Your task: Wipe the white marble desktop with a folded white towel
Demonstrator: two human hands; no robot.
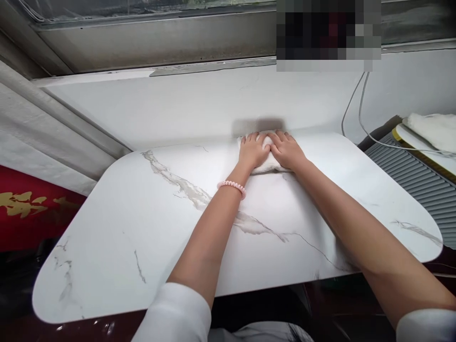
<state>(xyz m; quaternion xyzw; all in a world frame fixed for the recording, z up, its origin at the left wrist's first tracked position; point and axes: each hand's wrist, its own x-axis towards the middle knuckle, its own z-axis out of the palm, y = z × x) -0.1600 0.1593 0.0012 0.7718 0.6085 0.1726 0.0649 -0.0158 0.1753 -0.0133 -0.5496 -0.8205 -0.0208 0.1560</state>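
No text, label, brand or number is legible. One marking is noted: at nine o'clock, a red panel [21, 233] bears gold figures [23, 207] resembling brush-stroke characters. The larger figure meets the view's left edge; a second, dimmer figure [66, 204] stands to its right, in shadow. Neither can be read. Between one and two o'clock, a pixelated block [327, 33] masks its area; lettering there cannot be determined.
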